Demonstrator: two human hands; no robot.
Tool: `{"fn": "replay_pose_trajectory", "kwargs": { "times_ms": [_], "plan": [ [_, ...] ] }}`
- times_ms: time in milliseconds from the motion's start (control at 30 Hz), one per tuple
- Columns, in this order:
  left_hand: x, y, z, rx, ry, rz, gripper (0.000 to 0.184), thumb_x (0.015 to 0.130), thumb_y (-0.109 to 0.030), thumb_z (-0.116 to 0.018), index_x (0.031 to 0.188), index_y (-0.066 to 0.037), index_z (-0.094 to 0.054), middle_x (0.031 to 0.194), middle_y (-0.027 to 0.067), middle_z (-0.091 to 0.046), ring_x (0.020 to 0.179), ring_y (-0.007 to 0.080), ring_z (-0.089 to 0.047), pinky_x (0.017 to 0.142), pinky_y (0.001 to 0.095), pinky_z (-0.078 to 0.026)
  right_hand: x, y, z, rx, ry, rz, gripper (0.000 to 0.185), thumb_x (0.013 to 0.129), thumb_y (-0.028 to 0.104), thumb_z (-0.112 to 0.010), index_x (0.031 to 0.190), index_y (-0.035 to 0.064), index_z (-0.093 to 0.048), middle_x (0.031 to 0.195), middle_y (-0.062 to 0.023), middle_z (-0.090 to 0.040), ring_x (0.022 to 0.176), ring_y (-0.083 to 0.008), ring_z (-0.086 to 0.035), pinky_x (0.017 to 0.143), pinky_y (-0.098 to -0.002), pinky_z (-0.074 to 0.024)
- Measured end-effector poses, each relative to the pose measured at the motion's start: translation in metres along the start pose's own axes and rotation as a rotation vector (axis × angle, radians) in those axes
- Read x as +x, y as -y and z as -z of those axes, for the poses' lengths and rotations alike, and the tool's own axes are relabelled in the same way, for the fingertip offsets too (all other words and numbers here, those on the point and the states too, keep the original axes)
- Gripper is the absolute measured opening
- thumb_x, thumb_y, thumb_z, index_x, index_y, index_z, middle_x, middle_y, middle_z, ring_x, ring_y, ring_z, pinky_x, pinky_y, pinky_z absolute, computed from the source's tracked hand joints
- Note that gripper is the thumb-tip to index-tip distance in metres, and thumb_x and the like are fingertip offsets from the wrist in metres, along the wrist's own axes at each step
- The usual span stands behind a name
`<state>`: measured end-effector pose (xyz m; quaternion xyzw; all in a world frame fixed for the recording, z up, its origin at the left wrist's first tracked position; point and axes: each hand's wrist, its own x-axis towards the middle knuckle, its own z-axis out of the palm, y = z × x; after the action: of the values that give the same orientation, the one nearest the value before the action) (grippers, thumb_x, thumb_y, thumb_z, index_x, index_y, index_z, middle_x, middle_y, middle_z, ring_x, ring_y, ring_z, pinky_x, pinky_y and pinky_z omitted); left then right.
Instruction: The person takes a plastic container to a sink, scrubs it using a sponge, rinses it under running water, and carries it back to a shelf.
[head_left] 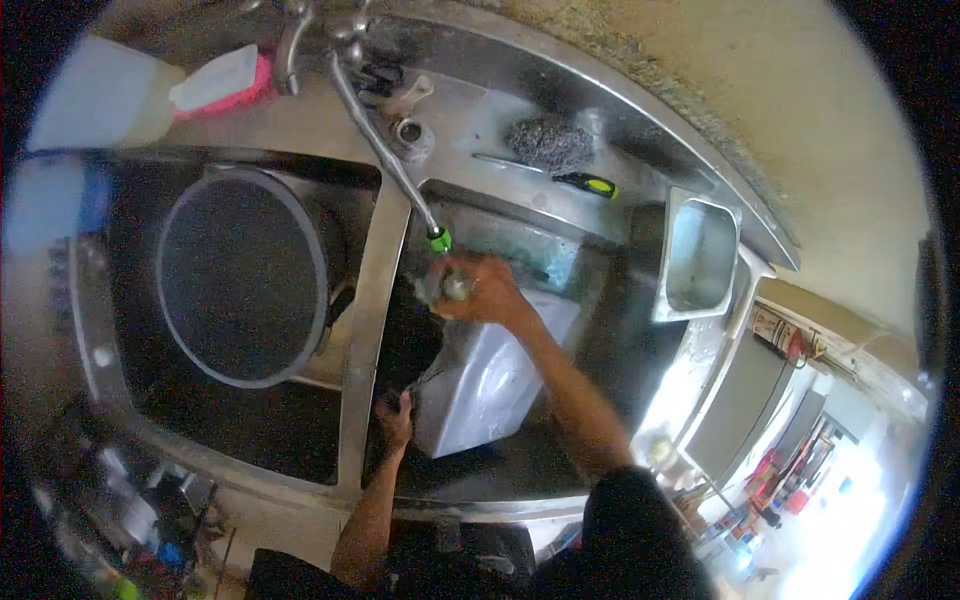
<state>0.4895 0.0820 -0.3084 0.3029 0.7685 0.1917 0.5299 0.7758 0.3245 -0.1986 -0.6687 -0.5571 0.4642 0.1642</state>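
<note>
A grey rectangular metal pan [500,380] lies tilted in the right sink basin. My left hand [395,422] grips its near left edge, thumb upward, the other fingers partly lost in shadow. Right below the green-tipped spout of the faucet [385,150], my right hand [478,290] is closed at the pan's far end. Between its fingers is something small and pale, blurred by water and motion, which I cannot make out.
A large round dark pan [243,278] sits in the left basin. Behind the sinks lie steel wool [550,143], a screwdriver-like tool [590,185] and a pink-bristled brush [225,82]. A small metal container [700,255] stands at the right.
</note>
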Motion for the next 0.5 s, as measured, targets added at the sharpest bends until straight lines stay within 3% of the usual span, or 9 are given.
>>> {"fn": "replay_pose_trajectory", "kwargs": {
  "times_ms": [67, 133, 167, 200, 267, 333, 367, 433, 500],
  "plan": [
    [-0.028, -0.089, -0.002, 0.036, -0.032, -0.100, 0.053, 0.076, -0.042, -0.073, 0.094, 0.006, -0.062, 0.089, 0.0202, -0.063, 0.089, 0.0295, -0.059, 0.083, 0.0426, -0.043, -0.029, 0.029, 0.013, -0.438, 0.244, 0.241, 0.061, 0.063, 0.029, -0.078, 0.116, 0.0113, -0.056, 0.125, -0.0152, -0.052, 0.106, -0.0316, -0.057, 0.086, -0.0419, -0.0484],
    [-0.061, -0.199, -0.007, 0.087, 0.044, -0.160, 0.050, 0.072, -0.042, -0.076, 0.087, 0.004, -0.063, 0.080, 0.0169, -0.064, 0.080, 0.0282, -0.061, 0.078, 0.0407, -0.046, -0.055, 0.012, 0.010, -0.456, 0.009, 0.121, 0.059, 0.062, 0.023, -0.077, 0.116, 0.0157, -0.057, 0.121, -0.0144, -0.052, 0.107, -0.0348, -0.054, 0.086, -0.0447, -0.0476],
    [-0.071, -0.212, -0.007, 0.156, 0.041, -0.210, 0.049, 0.071, -0.042, -0.077, 0.086, 0.002, -0.063, 0.079, 0.0156, -0.064, 0.078, 0.0271, -0.061, 0.075, 0.0396, -0.046, -0.072, 0.020, 0.018, -0.411, -0.179, 0.038, 0.060, 0.061, 0.021, -0.077, 0.117, 0.0160, -0.057, 0.120, -0.0144, -0.052, 0.108, -0.0359, -0.053, 0.087, -0.0458, -0.0468],
    [-0.081, -0.225, -0.008, 0.226, 0.034, -0.259, 0.048, 0.070, -0.042, -0.079, 0.084, 0.001, -0.063, 0.078, 0.0142, -0.065, 0.076, 0.0259, -0.062, 0.073, 0.0385, -0.047, -0.090, 0.022, 0.022, -0.519, -0.168, 0.106, 0.061, 0.060, 0.020, -0.078, 0.117, 0.0143, -0.056, 0.119, -0.0143, -0.052, 0.108, -0.0364, -0.052, 0.087, -0.0464, -0.0464],
    [-0.102, -0.219, -0.007, 0.379, 0.026, -0.330, 0.046, 0.067, -0.041, -0.081, 0.081, -0.002, -0.063, 0.076, 0.0116, -0.065, 0.072, 0.0236, -0.062, 0.068, 0.0362, -0.048, -0.116, 0.018, 0.038, -0.631, -0.145, 0.175, 0.062, 0.059, 0.019, -0.078, 0.117, 0.0127, -0.055, 0.118, -0.0142, -0.052, 0.109, -0.0369, -0.051, 0.088, -0.0470, -0.0460],
    [-0.127, -0.203, -0.002, 0.188, 0.216, -0.645, 0.039, 0.066, -0.038, -0.082, 0.079, -0.006, -0.063, 0.075, 0.0089, -0.066, 0.065, 0.0214, -0.062, 0.065, 0.0342, -0.049, -0.143, 0.011, 0.059, -0.394, -0.087, 0.375, 0.065, 0.057, 0.015, -0.080, 0.117, 0.0102, -0.054, 0.115, -0.0131, -0.052, 0.111, -0.0369, -0.049, 0.089, -0.0472, -0.0454],
    [-0.138, -0.202, -0.002, 0.181, 0.221, -0.646, 0.039, 0.066, -0.038, -0.082, 0.079, -0.006, -0.063, 0.075, 0.0089, -0.066, 0.065, 0.0214, -0.062, 0.065, 0.0342, -0.049, -0.157, -0.005, 0.058, -0.476, -0.193, 0.311, 0.067, 0.055, 0.013, -0.080, 0.116, 0.0103, -0.054, 0.116, -0.0136, -0.052, 0.115, -0.0376, -0.047, 0.093, -0.0492, -0.0427],
    [-0.163, -0.220, -0.004, 0.611, 0.339, -0.873, 0.031, 0.070, -0.033, -0.078, 0.081, -0.008, -0.064, 0.071, 0.0064, -0.065, 0.062, 0.0205, -0.062, 0.060, 0.0350, -0.049, -0.173, -0.037, 0.051, -0.535, -0.296, 0.243, 0.067, 0.055, 0.016, -0.080, 0.117, 0.0105, -0.054, 0.116, -0.0151, -0.051, 0.115, -0.0381, -0.046, 0.095, -0.0499, -0.0406],
    [-0.165, -0.172, -0.028, 0.578, 0.404, -0.833, 0.026, 0.073, -0.028, -0.075, 0.085, -0.008, -0.064, 0.070, 0.0075, -0.064, 0.061, 0.0224, -0.061, 0.058, 0.0358, -0.048, -0.185, -0.070, 0.039, -0.690, -0.388, 0.262, 0.066, 0.059, 0.027, -0.079, 0.118, 0.0105, -0.053, 0.120, -0.0208, -0.049, 0.113, -0.0395, -0.048, 0.096, -0.0516, -0.0372]
  ]
}}
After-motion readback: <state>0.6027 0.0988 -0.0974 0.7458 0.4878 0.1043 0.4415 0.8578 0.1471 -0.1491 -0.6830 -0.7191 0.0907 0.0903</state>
